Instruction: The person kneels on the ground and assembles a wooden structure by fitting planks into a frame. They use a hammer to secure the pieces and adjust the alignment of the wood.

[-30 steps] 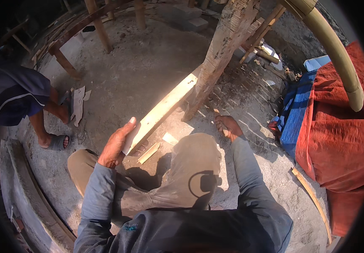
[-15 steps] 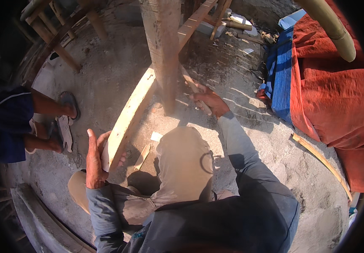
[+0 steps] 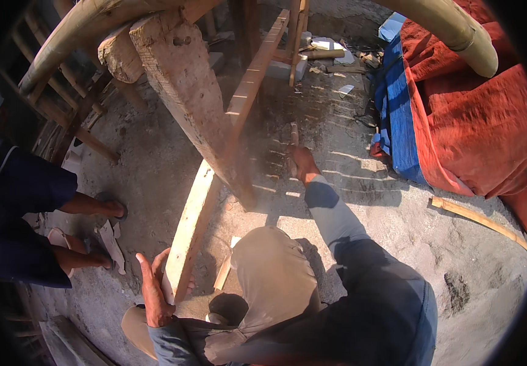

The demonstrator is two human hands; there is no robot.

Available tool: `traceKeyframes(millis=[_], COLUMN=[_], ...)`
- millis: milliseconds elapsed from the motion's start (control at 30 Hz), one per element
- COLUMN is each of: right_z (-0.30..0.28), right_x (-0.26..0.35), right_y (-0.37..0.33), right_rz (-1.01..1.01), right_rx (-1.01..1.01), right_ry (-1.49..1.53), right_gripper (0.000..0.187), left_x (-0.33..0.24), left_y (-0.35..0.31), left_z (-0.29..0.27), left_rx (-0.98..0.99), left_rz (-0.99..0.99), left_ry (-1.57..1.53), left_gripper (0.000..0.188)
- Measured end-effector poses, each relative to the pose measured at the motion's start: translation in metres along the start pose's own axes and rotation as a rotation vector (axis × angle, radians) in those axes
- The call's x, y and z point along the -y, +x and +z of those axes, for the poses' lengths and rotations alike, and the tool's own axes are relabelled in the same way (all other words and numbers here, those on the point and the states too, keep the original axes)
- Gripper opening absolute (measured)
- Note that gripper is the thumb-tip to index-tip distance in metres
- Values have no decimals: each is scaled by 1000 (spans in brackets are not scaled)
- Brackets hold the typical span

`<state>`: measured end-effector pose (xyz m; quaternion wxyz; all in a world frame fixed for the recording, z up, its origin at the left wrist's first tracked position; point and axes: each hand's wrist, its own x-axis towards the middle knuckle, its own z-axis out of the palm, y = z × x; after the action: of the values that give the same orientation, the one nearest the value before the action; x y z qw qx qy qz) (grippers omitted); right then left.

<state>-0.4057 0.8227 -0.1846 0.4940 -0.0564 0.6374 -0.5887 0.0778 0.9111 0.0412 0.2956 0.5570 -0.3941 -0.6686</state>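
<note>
A long squared timber [image 3: 190,229] slants up from near my knees, pale on its sunlit near end, and passes by an upright wooden post [image 3: 184,91]. My left hand [image 3: 158,285] cups the near end of the timber, thumb raised along one side and fingertips showing at the other. Farther out, right of the post, my right hand [image 3: 303,163] is closed round a wooden handle [image 3: 294,133]. I cannot make out what tool the handle belongs to. Small wood offcuts [image 3: 222,273] lie on the ground between the timber and my knee.
At the left stands another person in dark shorts [image 3: 25,207] and sandals. A red and blue tarp [image 3: 465,104] covers something at the right, under a bamboo pole [image 3: 458,36]. A curved wooden strip [image 3: 483,222] lies on the rough ground; rubble [image 3: 336,52] is scattered farther back.
My right hand has shifted with the handle, which now points more upright. The view has tilted, so the post and timber appear lower. My left hand keeps its hold on the timber's end.
</note>
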Motion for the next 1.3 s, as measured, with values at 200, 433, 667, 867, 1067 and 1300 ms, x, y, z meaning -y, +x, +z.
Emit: traceKeyframes(millis=[200, 433, 667, 867, 1067, 1300], right_z=[-10, 3, 5, 21, -24, 12], right_x=[139, 121, 159, 88, -52, 25], right_y=[97, 100, 121, 41, -52, -140], right_rz=[-737, -448, -485, -508, 128, -228], right_rx=[313, 239, -52, 29, 289, 400], right_ry=[-325, -148, -285, -355, -210, -248], right_gripper=[19, 17, 42, 54, 63, 58], left_x=[-1, 1, -1, -1, 0, -6], left_y=[9, 15, 23, 4, 7, -4], left_z=[4, 2, 10, -3, 2, 3], left_rx=[46, 43, 79, -3, 5, 9], left_rz=[-17, -57, -46, -62, -47, 14], left_ry=[-50, -81, -147, -105, -46, -47], left_gripper=[106, 105, 104, 105, 107, 107])
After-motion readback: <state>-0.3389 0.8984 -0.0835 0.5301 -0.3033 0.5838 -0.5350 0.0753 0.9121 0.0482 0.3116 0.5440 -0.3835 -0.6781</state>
